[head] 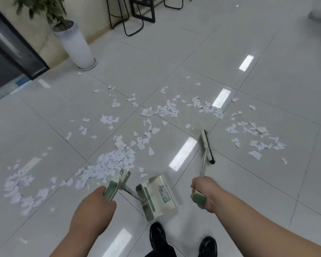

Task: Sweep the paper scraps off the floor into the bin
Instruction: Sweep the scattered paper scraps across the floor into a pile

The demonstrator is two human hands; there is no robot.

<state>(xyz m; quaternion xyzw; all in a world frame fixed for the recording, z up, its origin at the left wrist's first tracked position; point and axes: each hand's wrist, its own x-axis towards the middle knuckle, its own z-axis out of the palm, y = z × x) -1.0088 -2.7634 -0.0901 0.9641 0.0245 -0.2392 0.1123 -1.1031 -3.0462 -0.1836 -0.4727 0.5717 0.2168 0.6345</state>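
Both hands are closed round tools, well apart from each other. The left hand (95,203) grips the green-padded handle of a white-and-green plastic long-handled dustpan (157,195), which sits low between the hands, just ahead of the black shoes (157,234), probably kept close so a pile can be drawn to it. Which way its mouth faces is hard to tell from above. The right hand (206,193) clasps the green grip of a slim metal-shafted broom with black bristles (208,145), its head reaching forward onto the glossy grey tiled floor (267,89), seemingly placed to pull litter inward. The torn white paper scraps (115,162) are still all on the tiles. The densest heap lies just ahead of the left hand, loose scatter spreads beyond the broom head, and another patch sits right of it. No separate bin is in view.
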